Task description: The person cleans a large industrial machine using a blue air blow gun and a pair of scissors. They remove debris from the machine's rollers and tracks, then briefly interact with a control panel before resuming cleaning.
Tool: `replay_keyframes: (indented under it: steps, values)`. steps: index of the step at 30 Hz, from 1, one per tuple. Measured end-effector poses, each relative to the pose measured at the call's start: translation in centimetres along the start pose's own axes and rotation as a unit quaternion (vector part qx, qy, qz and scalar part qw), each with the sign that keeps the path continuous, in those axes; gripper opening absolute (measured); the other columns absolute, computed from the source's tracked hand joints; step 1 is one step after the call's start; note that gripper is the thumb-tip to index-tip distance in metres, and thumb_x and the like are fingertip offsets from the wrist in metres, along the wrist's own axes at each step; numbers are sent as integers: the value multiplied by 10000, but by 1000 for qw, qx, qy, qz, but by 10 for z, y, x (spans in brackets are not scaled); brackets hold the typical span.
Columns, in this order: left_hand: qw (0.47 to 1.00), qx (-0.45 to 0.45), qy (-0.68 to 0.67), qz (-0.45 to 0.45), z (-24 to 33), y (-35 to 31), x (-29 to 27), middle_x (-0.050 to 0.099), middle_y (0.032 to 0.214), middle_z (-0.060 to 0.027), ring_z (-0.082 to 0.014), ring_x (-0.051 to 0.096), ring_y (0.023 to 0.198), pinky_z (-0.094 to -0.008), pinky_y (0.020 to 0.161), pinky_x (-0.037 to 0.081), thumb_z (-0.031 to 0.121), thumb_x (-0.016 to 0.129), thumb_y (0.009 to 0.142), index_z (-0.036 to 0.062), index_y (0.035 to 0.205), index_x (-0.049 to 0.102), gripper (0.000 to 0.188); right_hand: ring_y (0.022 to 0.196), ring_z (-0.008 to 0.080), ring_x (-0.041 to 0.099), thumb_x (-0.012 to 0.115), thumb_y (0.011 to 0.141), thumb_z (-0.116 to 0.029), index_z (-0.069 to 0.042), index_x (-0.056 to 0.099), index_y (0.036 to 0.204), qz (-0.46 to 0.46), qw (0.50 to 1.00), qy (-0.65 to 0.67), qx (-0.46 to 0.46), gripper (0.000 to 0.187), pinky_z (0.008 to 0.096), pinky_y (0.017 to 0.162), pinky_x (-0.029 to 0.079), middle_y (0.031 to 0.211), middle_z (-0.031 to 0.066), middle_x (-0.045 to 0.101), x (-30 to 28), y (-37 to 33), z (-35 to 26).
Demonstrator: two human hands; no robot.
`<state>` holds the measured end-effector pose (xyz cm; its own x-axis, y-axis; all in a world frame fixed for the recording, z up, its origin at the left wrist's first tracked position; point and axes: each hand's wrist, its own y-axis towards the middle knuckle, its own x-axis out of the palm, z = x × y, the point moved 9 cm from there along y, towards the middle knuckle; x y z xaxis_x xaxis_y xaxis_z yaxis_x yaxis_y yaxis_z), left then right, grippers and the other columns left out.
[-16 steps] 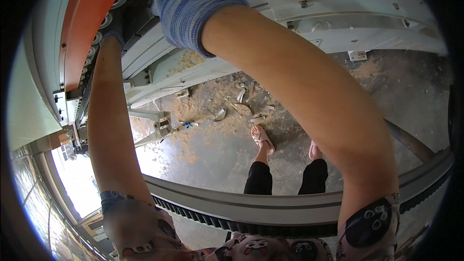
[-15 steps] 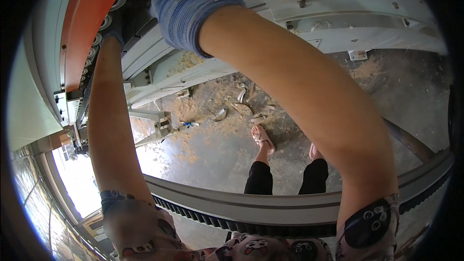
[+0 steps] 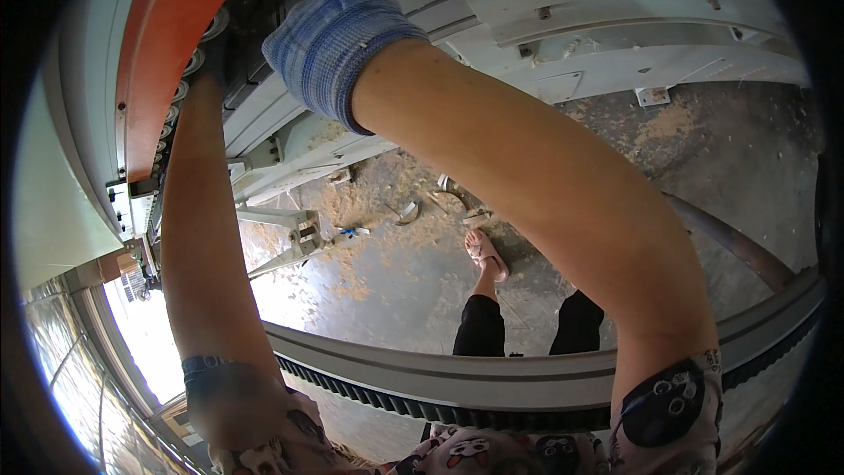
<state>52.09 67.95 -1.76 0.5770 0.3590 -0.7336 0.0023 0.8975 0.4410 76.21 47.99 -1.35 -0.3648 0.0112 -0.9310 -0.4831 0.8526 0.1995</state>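
Observation:
My left arm (image 3: 207,211) reaches far into the machine, under an orange beam (image 3: 163,53) and beside a row of rollers (image 3: 195,60). Dark shadow swallows my left hand (image 3: 211,70), so its fingers and anything in them cannot be made out. My right hand (image 3: 338,48) wears a blue striped knit glove and lies over the pale metal bed of the machine (image 3: 264,114), right of the rollers. Only the back of the glove and its cuff show. The right fingers are turned away from view, and whatever they touch is hidden.
A curved white machine guard (image 3: 615,4) runs along the far right. Offcuts (image 3: 407,212) and sawdust (image 3: 352,277) litter the concrete floor by my feet. A grey rail with a black ribbed strip (image 3: 492,387) crosses in front of my body. A machine leg (image 3: 294,233) stands at left.
My right gloved hand has shifted slightly left and nearer. The left hand sits deeper in shadow, its blue glove edge no longer distinct. The view has tilted a little.

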Motion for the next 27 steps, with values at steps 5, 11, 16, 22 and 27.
replay_keyframes:
  steps: [5, 11, 16, 22, 27]
  values:
    - [1000, 4, 0, -5, -2, 0, 3, 514, 1287, -172, -336, 498, 1144, -397, 956, 386, 450, 522, 872, 74, 1242, 528, 528, 858, 250, 659, 529, 862, -150, -110, 662, 976, 12, 1000, -7, 3, 180, 409, 677, 529, 933, 105, 676, 7, 6, -7]
    - [1000, 9, 0, -8, 1, -2, 8, 516, 1285, -172, -335, 500, 1142, -397, 954, 388, 448, 522, 872, 73, 1239, 530, 525, 854, 249, 661, 541, 855, -155, -114, 666, 969, 1, 1000, -15, 6, 174, 407, 676, 528, 927, 103, 680, 5, 6, -7]
    - [1000, 6, 10, -10, -1, -4, 8, 518, 1282, -173, -335, 502, 1140, -398, 952, 389, 447, 522, 872, 73, 1237, 532, 522, 858, 238, 660, 549, 852, -161, -120, 667, 960, -17, 1000, -6, 8, 165, 415, 671, 520, 920, 98, 680, 9, 5, -4]
    - [1000, 9, 10, -14, 3, -2, 9, 520, 1279, -173, -334, 504, 1138, -399, 950, 390, 445, 522, 873, 73, 1234, 535, 518, 841, 236, 656, 558, 849, -175, -126, 650, 981, -17, 1000, 3, -12, 168, 422, 682, 503, 890, 82, 674, 3, -3, -1]
    - [1000, 7, 13, -14, 1, -3, 6, 522, 1277, -174, -333, 506, 1136, -399, 949, 391, 444, 523, 873, 73, 1231, 536, 516, 863, 231, 652, 558, 853, -181, -126, 645, 990, -27, 1000, 6, -12, 171, 422, 705, 499, 920, 71, 672, 4, -1, 0]
